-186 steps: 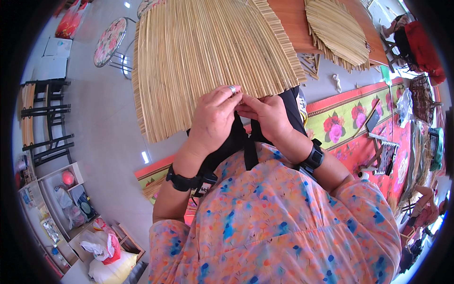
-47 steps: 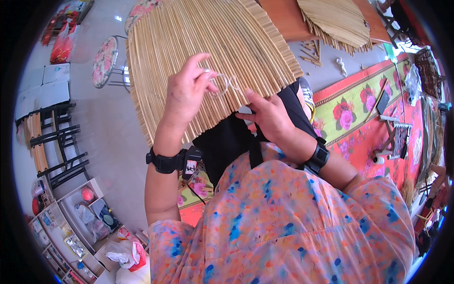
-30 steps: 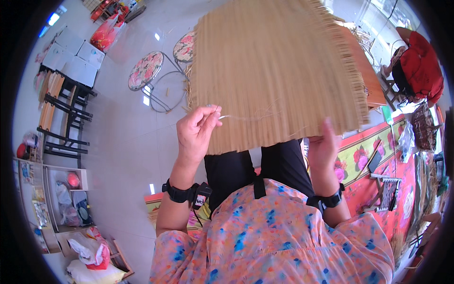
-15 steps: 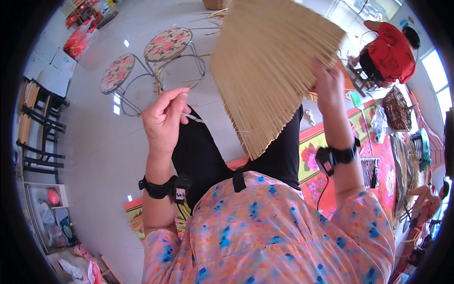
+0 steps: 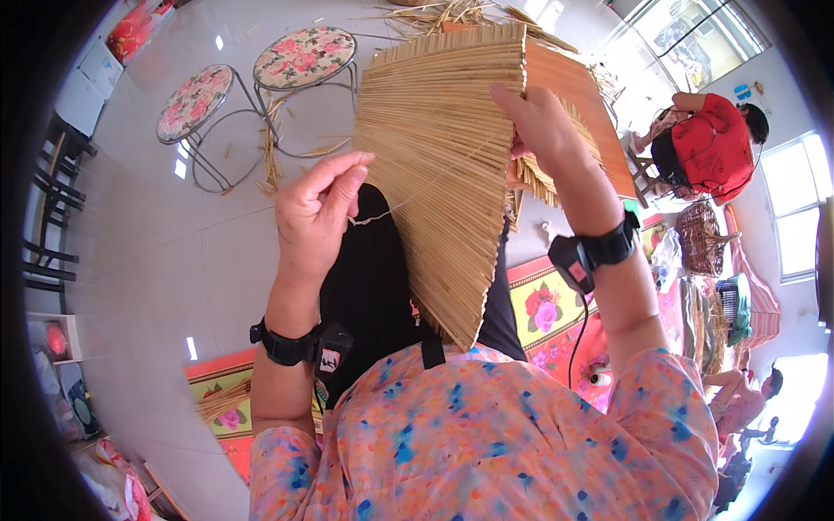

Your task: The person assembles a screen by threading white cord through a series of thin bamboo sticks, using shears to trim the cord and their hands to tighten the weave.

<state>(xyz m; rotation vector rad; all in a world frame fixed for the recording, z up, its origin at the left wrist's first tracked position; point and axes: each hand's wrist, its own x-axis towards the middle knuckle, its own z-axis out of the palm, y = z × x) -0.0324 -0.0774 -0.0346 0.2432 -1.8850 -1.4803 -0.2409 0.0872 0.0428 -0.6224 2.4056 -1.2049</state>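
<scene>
A fan-shaped panel of stitched straw stalks point(image 5: 434, 148) stands tilted in front of me, its narrow end low against my lap. My right hand point(image 5: 549, 130) grips its upper right edge, thumb on the near face and the other fingers mostly hidden behind. To the left of the panel, my left hand point(image 5: 317, 208) is closed in a pinch. From it a pale thread point(image 5: 375, 217) hangs slack and reaches across to the panel's face. Whether a needle is between the fingertips is too small to tell.
Two round floral stools point(image 5: 304, 57) stand ahead on the left. Beyond the panel lie an orange-brown board point(image 5: 569, 78), loose straw point(image 5: 456, 13) and another straw piece point(image 5: 540, 181). A person in red point(image 5: 717, 148) sits at far right near a wicker basket point(image 5: 699, 239). Floral mats point(image 5: 540, 304) cover floor beside me.
The straw panel has come down toward my lap and turned, its ribbed face now showing more fully. My right hand has moved left with it. My left hand keeps its pinch on the thread.
</scene>
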